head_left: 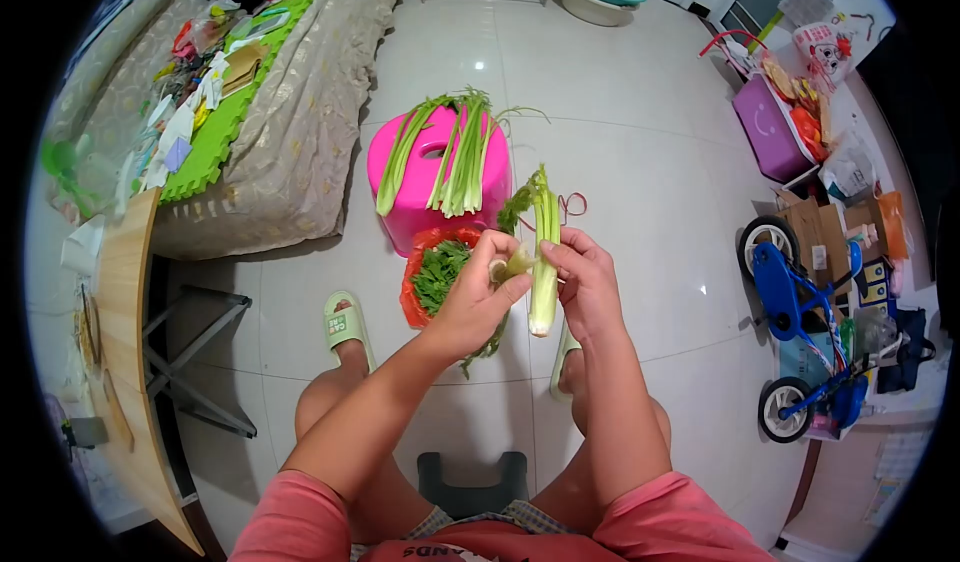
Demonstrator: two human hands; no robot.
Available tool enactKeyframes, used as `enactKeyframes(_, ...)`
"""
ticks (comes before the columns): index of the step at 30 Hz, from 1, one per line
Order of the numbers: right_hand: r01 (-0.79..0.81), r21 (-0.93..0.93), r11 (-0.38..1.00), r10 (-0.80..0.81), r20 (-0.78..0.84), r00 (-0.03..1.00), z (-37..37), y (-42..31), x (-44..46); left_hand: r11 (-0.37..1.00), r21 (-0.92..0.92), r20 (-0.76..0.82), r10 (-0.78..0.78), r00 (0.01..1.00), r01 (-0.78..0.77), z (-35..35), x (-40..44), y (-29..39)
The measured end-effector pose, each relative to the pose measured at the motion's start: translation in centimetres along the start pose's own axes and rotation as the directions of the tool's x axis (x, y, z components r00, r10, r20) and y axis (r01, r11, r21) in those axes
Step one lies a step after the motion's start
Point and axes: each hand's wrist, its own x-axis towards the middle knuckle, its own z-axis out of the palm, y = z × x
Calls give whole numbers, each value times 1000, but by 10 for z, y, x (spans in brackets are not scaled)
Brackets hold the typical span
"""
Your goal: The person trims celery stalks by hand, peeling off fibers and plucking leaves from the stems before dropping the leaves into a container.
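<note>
A: How are your arms set?

B: Both reach forward from your lap, elbows bent, forearms slanting inward so your hands come near each other above the floor (690,312).

A: And your left hand (478,297)?

B: Your fingers are curled in, with thumb and forefinger pinching a pale green piece (518,261) just beside the stalk.

A: What about your right hand (588,280)?

B: It's closed around the middle of a celery stalk (544,304), your thumb laid across it and your fingers partly hidden. The cut end points back towards you, the thinner end away.

A: What lies near your hands?

B: Beyond them, more celery (462,167) rests on the pink stool (408,224). Just left of your left hand, a red bag (407,297) holds leafy greens (438,280).
</note>
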Motion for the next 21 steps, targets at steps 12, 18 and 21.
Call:
enactKeyframes(12, 134, -23, 991, -136, -123, 983, 20, -2, -8, 967, 212, -116, 167, 979, -140, 3, -3, 23)
enactKeyframes(18, 343, -583, 737, -405, 27, 914, 8, -2, -9, 987, 46, -342, 159, 926, -152, 0, -4, 35)
enactKeyframes(21, 625, -567, 536, -592, 276, 757, 20, -7, -14, 924, -348, -370, 19, 929, -157, -2, -7, 40)
